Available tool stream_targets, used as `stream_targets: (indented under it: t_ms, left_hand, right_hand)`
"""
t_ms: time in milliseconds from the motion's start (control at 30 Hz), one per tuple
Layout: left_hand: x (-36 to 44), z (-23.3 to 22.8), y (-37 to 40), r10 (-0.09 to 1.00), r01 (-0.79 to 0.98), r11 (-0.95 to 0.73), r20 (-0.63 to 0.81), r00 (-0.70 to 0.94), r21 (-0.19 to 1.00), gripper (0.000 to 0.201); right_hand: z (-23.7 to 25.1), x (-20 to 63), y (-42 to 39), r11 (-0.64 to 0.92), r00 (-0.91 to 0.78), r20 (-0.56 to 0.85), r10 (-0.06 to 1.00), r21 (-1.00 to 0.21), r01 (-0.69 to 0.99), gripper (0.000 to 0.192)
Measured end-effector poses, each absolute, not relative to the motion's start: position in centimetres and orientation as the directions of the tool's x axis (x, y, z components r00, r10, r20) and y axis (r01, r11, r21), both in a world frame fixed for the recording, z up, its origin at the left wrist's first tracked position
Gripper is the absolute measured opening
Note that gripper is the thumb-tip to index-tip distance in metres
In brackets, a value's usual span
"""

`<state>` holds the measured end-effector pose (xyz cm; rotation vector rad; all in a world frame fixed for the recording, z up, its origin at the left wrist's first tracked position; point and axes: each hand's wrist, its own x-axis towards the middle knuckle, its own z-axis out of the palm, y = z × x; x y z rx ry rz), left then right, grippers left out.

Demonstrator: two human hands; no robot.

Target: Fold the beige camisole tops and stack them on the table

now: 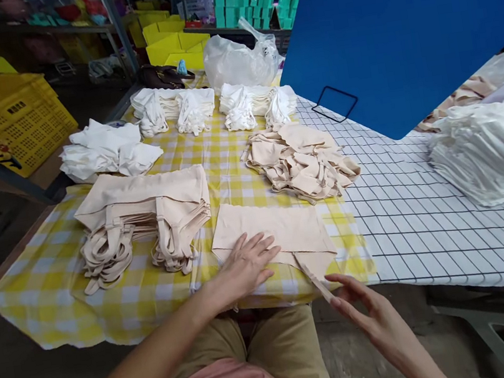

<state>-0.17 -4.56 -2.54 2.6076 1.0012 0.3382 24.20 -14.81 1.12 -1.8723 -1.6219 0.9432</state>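
Note:
A beige strappy camisole top point(270, 227) lies flat on the yellow checked cloth in front of me. My left hand point(249, 262) rests on its lower left part, palm down with fingers spread. From its lower edge a thin strap point(313, 278) runs taut toward me, over the table's edge. At the strap's end is my right hand point(361, 305), its fingertips closed on it; the exact grip is partly hidden. To the left sits a neat stack of beige tops point(149, 198) with straps hanging in bunches. Beyond my hands is a loose heap of beige tops point(299, 160).
White folded tops point(195, 106) line the table's back, beside a crumpled white pile point(106, 147). A plastic bag point(239, 58) stands behind. A large blue panel point(398, 28) rises at the back right, near a white stack point(492, 147). Yellow crates point(9, 118) are left.

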Motion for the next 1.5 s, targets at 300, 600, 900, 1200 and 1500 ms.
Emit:
stream_targets:
  t_ms: [300, 600, 900, 1200, 1500]
  left_hand:
    - [-7.1, -2.0, -5.6, 0.801, 0.729, -0.558, 0.026, 0.599, 0.398, 0.044]
    - [-5.8, -2.8, -7.2, 0.809, 0.744, -0.549, 0.017, 0.588, 0.382, 0.043]
    - [-5.7, -3.8, -7.1, 0.811, 0.739, -0.559, 0.062, 0.582, 0.376, 0.042]
    - [-5.7, -3.6, -7.2, 0.804, 0.727, -0.573, 0.085, 0.589, 0.377, 0.043]
    - [-5.6, -3.4, -7.4, 0.811, 0.734, -0.562, 0.082, 0.579, 0.381, 0.043]
  right_hand:
    - [-1.6, 19.1, -18.7, -0.035, 0.056, -0.003, 0.998, -0.814, 0.58, 0.021]
    - [-9.0, 6.5, -14.4, -0.382, -0.075, -0.381, 0.922, -0.924, -0.007, 0.043]
    - [-8.5, 10.4, -21.2, -0.694, -0.433, -0.546, 0.717, -0.621, -0.366, 0.04]
    - [-8.2, 9.9, -17.4, -0.45, -0.126, -0.443, 0.888, -0.892, -0.036, 0.063]
    - [-6.9, 7.6, -15.8, -0.369, -0.124, -0.359, 0.925, -0.927, -0.072, 0.036]
